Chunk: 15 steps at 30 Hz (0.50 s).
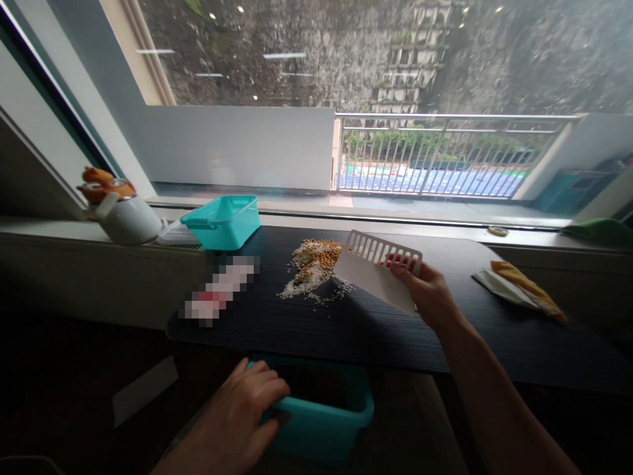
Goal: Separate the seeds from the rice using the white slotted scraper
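Nearest, the person's left hand (252,402) is closed over the rim of a deep turquoise plastic box (316,432), its grip pinching this rim. The box stands just below the near edge of a black worktop (291,336) with fine wood-like grain; its inside is too dark to read.

Above the worktop, the right hand (431,293) pinches a thin, flat, off-white plastic scraper (373,280) by its slotted side, the fingers showing through the slots. The scraper is tilted, its left edge beside a loose heap, which lies on the middle of the worktop; whether they touch cannot be told. The heap mixes 2 materials: round, hard-looking yellow kernels (324,249) and small, matt white grains (304,285), which scatter toward the near side.

The step in hand seems to be gathering this heap with the scraper. The next move probably calls for a low, flat edge behind the grains and a steady box under the worktop's edge.

Farther back stand a second, smaller turquoise box (232,227) with sloping walls and, at the left, a smooth, rounded white pot (129,221). Beyond the window runs a metal railing (445,120).
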Available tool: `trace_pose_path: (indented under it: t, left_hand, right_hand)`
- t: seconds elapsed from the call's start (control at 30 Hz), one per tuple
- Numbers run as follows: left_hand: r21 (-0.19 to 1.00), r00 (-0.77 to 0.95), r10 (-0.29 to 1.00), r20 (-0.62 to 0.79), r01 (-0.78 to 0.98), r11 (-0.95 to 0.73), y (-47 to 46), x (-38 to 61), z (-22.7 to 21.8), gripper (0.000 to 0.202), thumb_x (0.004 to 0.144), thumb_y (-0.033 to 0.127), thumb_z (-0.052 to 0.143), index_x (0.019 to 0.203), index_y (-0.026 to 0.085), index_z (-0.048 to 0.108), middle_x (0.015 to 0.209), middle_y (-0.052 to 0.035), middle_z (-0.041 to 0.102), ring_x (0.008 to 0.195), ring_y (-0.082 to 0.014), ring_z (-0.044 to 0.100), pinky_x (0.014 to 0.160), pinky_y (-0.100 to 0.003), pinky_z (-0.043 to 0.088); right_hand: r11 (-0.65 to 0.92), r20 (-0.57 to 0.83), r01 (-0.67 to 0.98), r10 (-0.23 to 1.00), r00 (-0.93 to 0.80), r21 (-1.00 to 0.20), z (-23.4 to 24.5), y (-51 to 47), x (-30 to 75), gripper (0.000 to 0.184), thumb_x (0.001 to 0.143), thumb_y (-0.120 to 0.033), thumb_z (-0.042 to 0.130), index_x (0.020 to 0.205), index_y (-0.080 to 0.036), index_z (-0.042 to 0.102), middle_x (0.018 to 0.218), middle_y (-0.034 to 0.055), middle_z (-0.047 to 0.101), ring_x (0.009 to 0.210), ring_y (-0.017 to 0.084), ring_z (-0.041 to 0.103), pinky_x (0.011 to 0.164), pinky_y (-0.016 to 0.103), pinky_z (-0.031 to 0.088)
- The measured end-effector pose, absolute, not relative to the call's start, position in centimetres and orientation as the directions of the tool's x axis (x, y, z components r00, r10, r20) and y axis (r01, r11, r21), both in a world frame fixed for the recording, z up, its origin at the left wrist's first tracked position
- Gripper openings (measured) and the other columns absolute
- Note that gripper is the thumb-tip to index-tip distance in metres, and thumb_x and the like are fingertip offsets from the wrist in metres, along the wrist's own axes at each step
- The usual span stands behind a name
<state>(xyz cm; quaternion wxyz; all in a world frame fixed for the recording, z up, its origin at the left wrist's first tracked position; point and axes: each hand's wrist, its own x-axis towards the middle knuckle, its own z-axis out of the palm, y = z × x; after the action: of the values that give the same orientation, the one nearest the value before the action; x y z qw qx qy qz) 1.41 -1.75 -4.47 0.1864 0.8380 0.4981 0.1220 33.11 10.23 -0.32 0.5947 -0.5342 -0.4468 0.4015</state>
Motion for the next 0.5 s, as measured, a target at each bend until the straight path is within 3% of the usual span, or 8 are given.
trace_pose_path:
  t: [0.27, 0.5]
  left_hand:
    - [0.446, 0.475, 0.88, -0.018, 0.791, -0.418, -1.6, 1.5, -4.2, 0.022, 0.074, 0.008, 0.058, 0.086, 0.026, 0.063, 0.087, 0.0034, 0.066, 0.091, -0.0187, 0.059, 0.105, -0.04, 0.029]
    - [0.452, 0.472, 0.881, 0.038, 0.778, -0.436, -1.9, 1.1, -5.2, 0.027, 0.073, 0.008, 0.061, 0.092, 0.027, 0.064, 0.094, 0.0022, 0.067, 0.097, -0.0199, 0.059, 0.108, -0.041, 0.027]
  right_hand:
    - [0.087, 0.065, -0.082, 0.967, 0.246, -0.993, -0.6, 11.6, 32.7, 0.04, 0.058, -0.044, 0.084, 0.088, -0.02, 0.075, 0.078, 0.0033, 0.074, 0.069, 0.02, 0.067, 0.061, 0.031, 0.051]
    - [0.054, 0.03, -0.119, 0.98, 0.197, -0.991, -0.8, 11.7, 32.6, 0.04, 0.057, -0.044, 0.085, 0.088, -0.021, 0.075, 0.079, 0.0035, 0.074, 0.07, 0.022, 0.067, 0.062, 0.033, 0.052]
